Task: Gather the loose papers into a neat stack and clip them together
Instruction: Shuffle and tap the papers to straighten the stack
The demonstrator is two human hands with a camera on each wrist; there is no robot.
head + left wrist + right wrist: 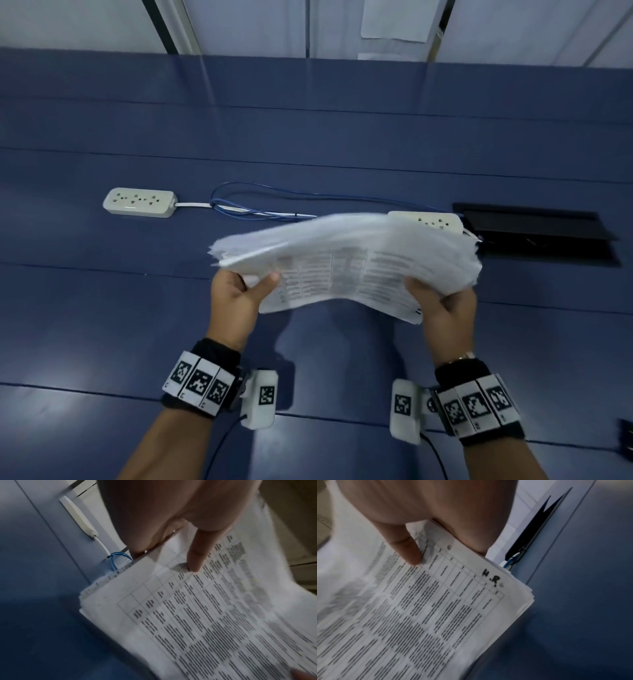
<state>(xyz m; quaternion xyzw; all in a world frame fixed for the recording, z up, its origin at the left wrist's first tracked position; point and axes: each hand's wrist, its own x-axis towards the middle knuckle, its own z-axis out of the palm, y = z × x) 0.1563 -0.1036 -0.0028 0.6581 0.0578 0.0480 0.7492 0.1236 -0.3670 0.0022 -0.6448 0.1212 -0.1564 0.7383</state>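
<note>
Paper stack (346,260) held in air above blue surface (102,308), sagging in middle, edges uneven. Left hand (236,294) grips left end, thumb on top printed sheet, fingers (147,545) curled underneath. Right hand (445,308) grips right end same way, thumb pressing top sheet near handwritten "H.R.", fingers (471,539) under stack. Beyond stack: white power strip (140,202), blue cable (246,202), second strip (428,221) partly hidden, black cable hatch (537,236).
</note>
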